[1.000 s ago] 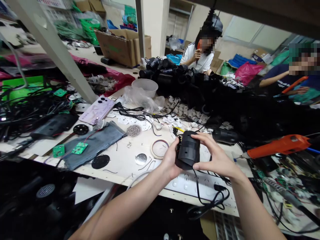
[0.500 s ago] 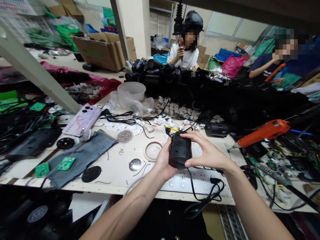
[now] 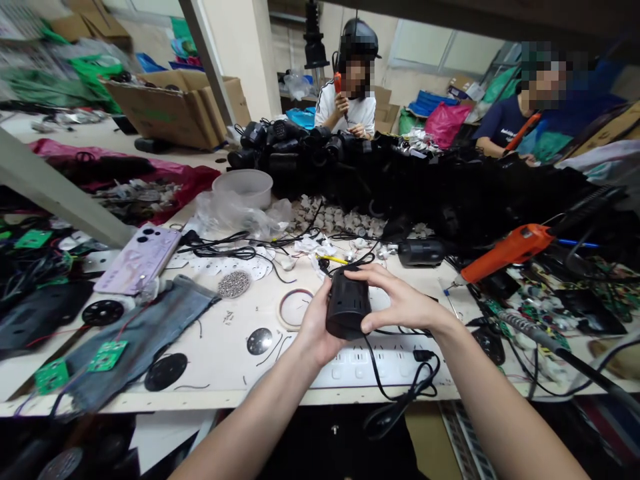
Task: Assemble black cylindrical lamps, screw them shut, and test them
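Above the near edge of the desk [image 3: 220, 363], the left hand [image 3: 317, 333] cups a black housing [image 3: 349, 307], fingertips hidden behind; the right hand [image 3: 417, 308] pinches its ends (a cord [image 3: 385, 420] dangles below). Probably light, stiff, slippery plastic, best held round its sides. Barer desk lies leftward; a power strip [image 3: 350, 375] crowds the near edge.

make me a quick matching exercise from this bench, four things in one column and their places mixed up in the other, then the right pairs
Things
1. black cylindrical plastic housing
2. lilac rectangular phone
3. orange handheld power tool
4. long white power strip

Places
A. near the front edge of the pale worktable
B. to the right of the right hand
C. between the left hand and the right hand
D. at the left, beyond the grey-blue cloth

Pairs: 1-C, 2-D, 3-B, 4-A
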Motion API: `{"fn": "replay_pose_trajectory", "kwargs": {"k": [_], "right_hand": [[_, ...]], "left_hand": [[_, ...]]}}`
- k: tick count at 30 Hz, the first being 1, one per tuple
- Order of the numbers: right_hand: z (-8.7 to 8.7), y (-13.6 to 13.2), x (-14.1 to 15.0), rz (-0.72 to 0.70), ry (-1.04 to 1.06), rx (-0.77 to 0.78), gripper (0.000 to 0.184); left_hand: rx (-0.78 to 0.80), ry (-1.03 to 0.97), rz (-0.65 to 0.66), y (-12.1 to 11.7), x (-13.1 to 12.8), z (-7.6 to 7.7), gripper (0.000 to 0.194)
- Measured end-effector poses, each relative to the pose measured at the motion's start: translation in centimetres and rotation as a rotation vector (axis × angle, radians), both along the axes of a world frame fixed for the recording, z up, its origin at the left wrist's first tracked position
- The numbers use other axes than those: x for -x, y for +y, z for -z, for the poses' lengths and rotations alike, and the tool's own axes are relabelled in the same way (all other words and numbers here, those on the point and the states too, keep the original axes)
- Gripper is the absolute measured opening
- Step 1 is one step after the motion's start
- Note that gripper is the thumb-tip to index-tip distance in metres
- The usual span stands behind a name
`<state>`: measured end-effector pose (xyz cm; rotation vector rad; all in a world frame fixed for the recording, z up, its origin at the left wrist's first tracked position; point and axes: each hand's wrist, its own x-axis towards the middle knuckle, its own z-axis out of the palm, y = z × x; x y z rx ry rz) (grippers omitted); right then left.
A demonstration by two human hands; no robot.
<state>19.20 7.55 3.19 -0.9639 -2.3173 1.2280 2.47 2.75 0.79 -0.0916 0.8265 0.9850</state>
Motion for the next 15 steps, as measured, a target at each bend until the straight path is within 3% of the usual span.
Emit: {"fn": "replay_pose_trajectory", "kwargs": {"k": [6, 12, 15], "right_hand": [[-0.2, -0.6, 0.0, 0.031, -0.015, -0.008, 0.086], [-0.6, -3.1, 0.1, 0.103, 0.029, -0.202, 0.09], [0.5, -3.8, -0.1, 0.244, 0.157, -0.132, 0.097]], "left_hand": [[-0.16, 0.087, 0.018, -0.7, 0.0, 0.3, 0.032], [-0.51, 0.54, 0.104, -1.0, 0.9, 0.1, 0.056], [-0.544, 0.66, 0.123, -1.2, 0.9, -0.1, 0.063]]}}
